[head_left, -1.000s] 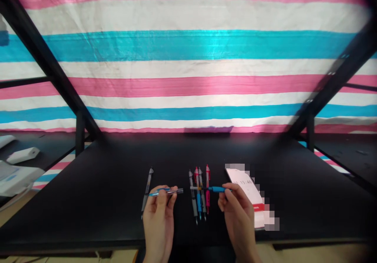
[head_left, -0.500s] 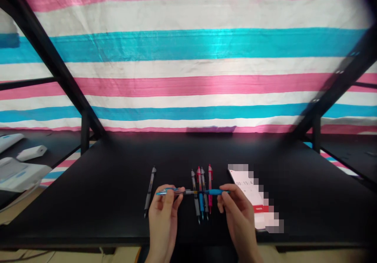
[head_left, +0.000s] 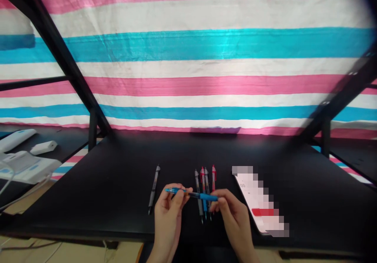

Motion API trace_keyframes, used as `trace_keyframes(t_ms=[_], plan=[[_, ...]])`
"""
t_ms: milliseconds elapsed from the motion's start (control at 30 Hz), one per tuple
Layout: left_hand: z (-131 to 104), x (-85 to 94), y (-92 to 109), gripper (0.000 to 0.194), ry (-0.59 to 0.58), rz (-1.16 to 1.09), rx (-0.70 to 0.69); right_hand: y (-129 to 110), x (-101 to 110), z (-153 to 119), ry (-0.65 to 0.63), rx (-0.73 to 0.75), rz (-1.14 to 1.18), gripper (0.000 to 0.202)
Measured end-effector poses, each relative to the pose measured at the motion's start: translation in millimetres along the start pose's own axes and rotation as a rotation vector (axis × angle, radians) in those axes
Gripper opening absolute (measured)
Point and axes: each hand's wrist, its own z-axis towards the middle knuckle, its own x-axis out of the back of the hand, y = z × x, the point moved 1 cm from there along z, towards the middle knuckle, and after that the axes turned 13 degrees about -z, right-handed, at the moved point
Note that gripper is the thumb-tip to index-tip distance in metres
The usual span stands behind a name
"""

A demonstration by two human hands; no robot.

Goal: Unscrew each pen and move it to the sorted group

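Note:
A blue pen (head_left: 194, 194) lies level between my two hands, above the table. My left hand (head_left: 170, 210) is closed on its clear upper barrel with the blue clip. At the other end, the blue grip section is pinched by my right hand (head_left: 235, 212). The two sections meet or nearly meet; I cannot tell whether a gap is left. Just behind my hands several pens lie side by side, among them a grey pen (head_left: 197, 176) and a red one (head_left: 213, 174). Another grey pen (head_left: 154, 190) lies alone to the left of my left hand.
A phone (head_left: 250, 200), partly blurred out, lies to the right of my right hand. The black table (head_left: 118, 200) ends at a striped sheet (head_left: 206, 86). Black frame bars (head_left: 79, 94) rise on both sides. White devices (head_left: 32, 167) and cables sit at the far left.
The two pen sections have come closer together, and the refill that showed between them is now mostly covered. My right hand has moved left toward my left hand. The view has shifted slightly.

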Motion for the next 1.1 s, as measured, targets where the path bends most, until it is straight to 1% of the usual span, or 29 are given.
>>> trace_keyframes(t_ms=[33, 100, 133, 200, 300, 433, 500, 567, 733, 767, 867, 933, 1033, 1100], plan=[[0, 1.0, 0, 0.023, 0.013, -0.011, -0.005, 1, 0, -1, 0.004, 0.007, 0.024, 0.03], [0, 2.9, -1, 0.023, 0.037, -0.031, -0.009, 2, 0, -2, 0.006, 0.018, 0.046, 0.038], [0, 3.6, -2, 0.023, 0.044, -0.039, -0.008, 2, 0, -2, 0.002, 0.021, 0.038, 0.035], [1, 4.2, -2, 0.025, 0.054, -0.047, -0.007, 1, 0, -2, -0.027, 0.023, -0.005, 0.022], [2, 3.4, -2, 0.027, 0.068, -0.051, -0.013, -2, 1, -2, -0.063, 0.041, -0.052, 0.029], [2, 1.6, -1, 0.031, 0.084, -0.053, -0.016, -2, 0, -1, -0.005, 0.057, -0.061, 0.026], [2, 1.3, -1, 0.031, 0.092, -0.055, -0.02, -1, -1, -1, -0.019, 0.065, -0.095, 0.02], [2, 1.3, -1, 0.032, 0.101, -0.059, -0.026, -1, -1, -2, -0.039, 0.088, -0.115, 0.024], [2, 0.9, -1, 0.033, 0.109, -0.059, -0.034, -5, -4, -1, 0.002, 0.136, -0.173, 0.016], [2, 0.7, -1, 0.034, 0.109, -0.062, -0.034, -7, -4, -1, -0.007, 0.153, -0.198, 0.019], [2, 0.1, -2, 0.039, 0.116, -0.086, -0.026, -11, -6, 0, -0.019, 0.204, -0.239, 0.04], [3, -0.2, -2, 0.041, 0.126, -0.11, -0.029, -11, -7, 1, -0.036, 0.21, -0.246, 0.047], [3, -0.9, -3, 0.042, 0.145, -0.135, -0.057, -8, -8, 2, -0.105, 0.193, -0.243, 0.05], [4, -1.6, -3, 0.041, 0.152, -0.137, -0.082, -5, -9, 2, -0.146, 0.185, -0.244, 0.042]])
